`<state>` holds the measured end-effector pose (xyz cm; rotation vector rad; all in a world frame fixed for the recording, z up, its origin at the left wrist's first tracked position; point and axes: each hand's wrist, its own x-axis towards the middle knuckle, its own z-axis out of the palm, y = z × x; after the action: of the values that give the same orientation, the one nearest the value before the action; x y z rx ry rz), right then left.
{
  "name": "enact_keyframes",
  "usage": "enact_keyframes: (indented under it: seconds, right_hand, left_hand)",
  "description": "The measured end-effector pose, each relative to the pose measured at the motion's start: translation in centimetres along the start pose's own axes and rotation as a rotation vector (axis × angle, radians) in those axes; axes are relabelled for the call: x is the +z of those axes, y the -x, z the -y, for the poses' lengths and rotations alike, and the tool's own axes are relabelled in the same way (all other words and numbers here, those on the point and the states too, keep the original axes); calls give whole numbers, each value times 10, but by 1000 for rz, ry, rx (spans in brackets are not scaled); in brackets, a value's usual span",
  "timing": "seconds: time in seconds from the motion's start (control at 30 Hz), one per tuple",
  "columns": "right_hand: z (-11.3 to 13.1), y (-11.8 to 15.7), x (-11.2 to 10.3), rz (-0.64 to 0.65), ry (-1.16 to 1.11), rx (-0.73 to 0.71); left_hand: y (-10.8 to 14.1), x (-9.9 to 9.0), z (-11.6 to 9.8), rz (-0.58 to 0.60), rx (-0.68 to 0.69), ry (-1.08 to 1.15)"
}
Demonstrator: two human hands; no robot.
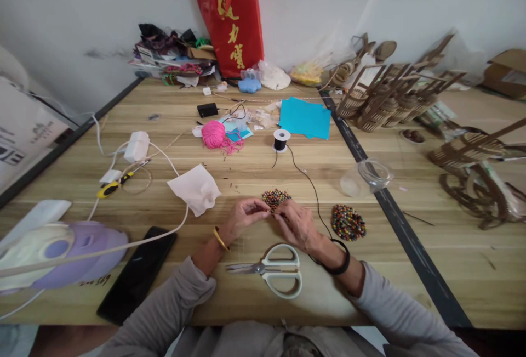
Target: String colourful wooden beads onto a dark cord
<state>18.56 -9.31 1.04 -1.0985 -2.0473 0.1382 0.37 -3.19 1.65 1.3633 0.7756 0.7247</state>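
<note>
My left hand (246, 217) and my right hand (299, 224) meet over the wooden table, fingertips pinched close together. What they pinch is too small to make out. Just beyond the fingers lies a cluster of multicoloured beads (276, 198). A second heap of beads (348, 222) is right of my right hand. White-handled scissors (269, 269) lie below the hands, blades pointing left. Black cord (313, 184) runs from a spool (281, 140) down toward my right wrist.
A crumpled tissue (196, 188), a black phone (137, 275) and a purple and white device (78, 253) are at left. Pink yarn (213, 134) and blue sheets (304, 118) lie farther back. A plastic coil (375, 175) and woven baskets (382, 107) stand right.
</note>
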Motion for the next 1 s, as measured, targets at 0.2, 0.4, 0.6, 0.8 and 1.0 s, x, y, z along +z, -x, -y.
enact_keyframes:
  seconds: [0.2, 0.4, 0.6, 0.8, 1.0]
  right_hand:
    - [0, -1, -1, 6, 22, -11]
    - [0, -1, -1, 17, 16, 2]
    - [0, -2, -2, 12, 14, -12]
    - [1, -2, -2, 14, 28, -16]
    - [0, 1, 0, 36, 22, -24]
  left_hand:
    - [1, 1, -2, -7, -23, 5]
    - [1, 1, -2, -8, -25, 3]
    - [2, 1, -4, -4, -33, -14]
    - [2, 1, -5, -9, -29, -12]
    - [3, 2, -4, -27, -39, 8]
